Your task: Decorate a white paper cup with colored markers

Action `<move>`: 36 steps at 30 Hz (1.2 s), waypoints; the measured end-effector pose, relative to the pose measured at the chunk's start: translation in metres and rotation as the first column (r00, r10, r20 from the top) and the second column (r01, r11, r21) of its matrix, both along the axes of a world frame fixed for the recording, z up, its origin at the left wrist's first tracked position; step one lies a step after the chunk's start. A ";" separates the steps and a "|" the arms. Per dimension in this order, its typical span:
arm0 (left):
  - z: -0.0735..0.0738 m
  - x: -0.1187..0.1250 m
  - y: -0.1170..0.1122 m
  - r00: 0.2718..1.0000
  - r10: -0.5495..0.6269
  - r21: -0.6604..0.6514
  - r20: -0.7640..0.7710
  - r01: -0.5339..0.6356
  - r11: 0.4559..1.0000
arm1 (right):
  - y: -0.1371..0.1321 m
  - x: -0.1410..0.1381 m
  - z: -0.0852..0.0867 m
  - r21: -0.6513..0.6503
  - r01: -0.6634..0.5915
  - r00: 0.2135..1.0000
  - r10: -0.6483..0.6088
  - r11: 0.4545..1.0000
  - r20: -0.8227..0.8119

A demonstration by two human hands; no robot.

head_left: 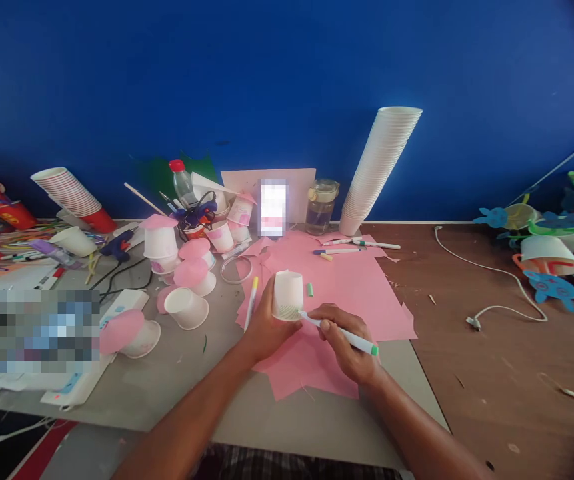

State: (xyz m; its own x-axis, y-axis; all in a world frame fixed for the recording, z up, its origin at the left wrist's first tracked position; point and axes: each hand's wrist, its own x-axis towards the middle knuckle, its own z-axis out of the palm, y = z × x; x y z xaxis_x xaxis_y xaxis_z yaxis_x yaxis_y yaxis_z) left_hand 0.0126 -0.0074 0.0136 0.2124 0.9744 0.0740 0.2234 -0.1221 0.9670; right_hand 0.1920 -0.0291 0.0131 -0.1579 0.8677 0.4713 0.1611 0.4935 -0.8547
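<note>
My left hand [265,325] is closed round a small white paper cup [288,292], held upside down over pink paper sheets [347,283]. My right hand [345,335] grips a green marker [351,339] like a pen. The marker's tip touches the cup's lower rim, where a patch of green colouring shows. A yellow marker [251,300] lies just left of my left hand, and a small green cap [310,289] rests on the pink paper beside the cup.
Several white cups with pink lids [193,279] stand at the left. A tall leaning stack of white cups [379,167], a glass jar [321,205], a plastic bottle [183,183] and a lit phone [273,207] line the blue wall. A white cable [497,280] crosses the brown table at right.
</note>
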 end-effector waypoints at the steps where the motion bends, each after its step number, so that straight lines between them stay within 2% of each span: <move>1: 0.001 0.001 0.000 1.000 -0.001 0.002 -0.004 0.001 1.000 | 0.000 0.000 0.000 0.009 0.000 1.000 0.000 1.000 0.010; 9: 0.001 0.001 -0.001 1.000 0.009 0.022 -0.020 -0.009 1.000 | 0.000 -0.001 -0.001 0.031 0.023 0.999 -0.024 0.999 0.038; 18: 0.002 0.002 -0.001 1.000 0.004 0.008 0.010 -0.004 1.000 | 0.000 -0.001 -0.001 -0.010 0.040 0.998 -0.039 0.999 0.050; 29: -0.001 0.002 0.000 1.000 0.001 0.022 0.030 -0.001 1.000 | 0.000 -0.002 0.000 -0.024 0.022 0.999 -0.021 0.999 0.050; 36: 0.001 0.003 -0.001 1.000 0.006 0.021 0.015 -0.006 1.000 | -0.001 -0.003 0.002 -0.018 0.012 0.997 -0.011 1.000 0.078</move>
State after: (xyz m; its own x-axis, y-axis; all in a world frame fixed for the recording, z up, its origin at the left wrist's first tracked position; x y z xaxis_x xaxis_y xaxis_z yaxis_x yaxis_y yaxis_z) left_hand 0.0153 -0.0080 0.0149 0.2050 0.9739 0.0974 0.2094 -0.1408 0.9676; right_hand 0.1893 -0.0299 0.0152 -0.1833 0.8783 0.4416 0.2330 0.4752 -0.8485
